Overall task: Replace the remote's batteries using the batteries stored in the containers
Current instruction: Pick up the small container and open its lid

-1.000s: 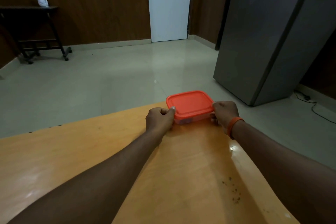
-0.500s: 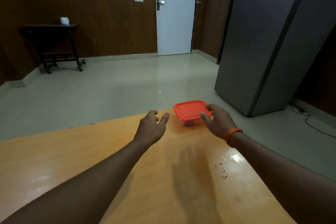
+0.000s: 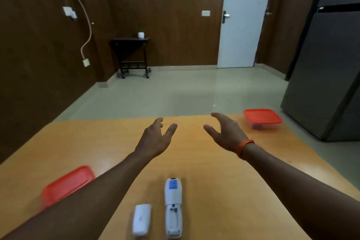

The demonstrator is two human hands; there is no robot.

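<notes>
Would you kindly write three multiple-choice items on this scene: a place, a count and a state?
1. Where is the white battery cover lying?
A. just left of the remote
B. on top of the remote
C. beyond the remote's far end

2. How many orange-lidded containers stand on the table?
A. one
B. two
C. three

3. How are the left hand and right hand?
A. gripping a container
B. open, holding nothing
C. lifting the remote

Answers: 1 A, it lies beside the remote's near end; 2 B, one far right, one near left behind the forearm; 3 B, fingers spread above the table, touching nothing.
</notes>
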